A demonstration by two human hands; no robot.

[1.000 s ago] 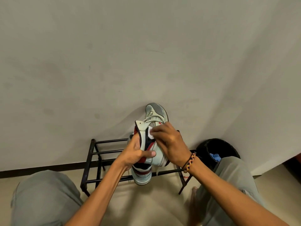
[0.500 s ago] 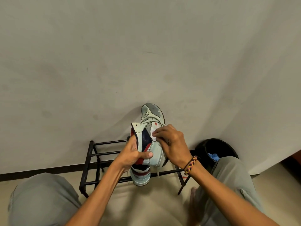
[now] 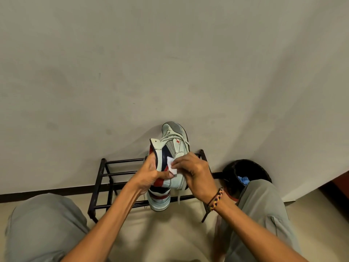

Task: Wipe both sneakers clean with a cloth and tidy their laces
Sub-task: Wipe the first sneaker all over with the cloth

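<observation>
Left hand [image 3: 151, 174] grips the sneaker [image 3: 172, 159] while right hand [image 3: 192, 171] pinches the cloth [image 3: 171, 165] against its side, mid-wipe; the laces [image 3: 178, 195] likely come next.

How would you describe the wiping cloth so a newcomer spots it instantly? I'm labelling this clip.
Start at the black metal shoe rack against the pale wall, where both hands hold up a white, navy and red sneaker. The small white square cloth is pinched by the right hand against the sneaker's side, the only flat, plain white patch there.
</observation>
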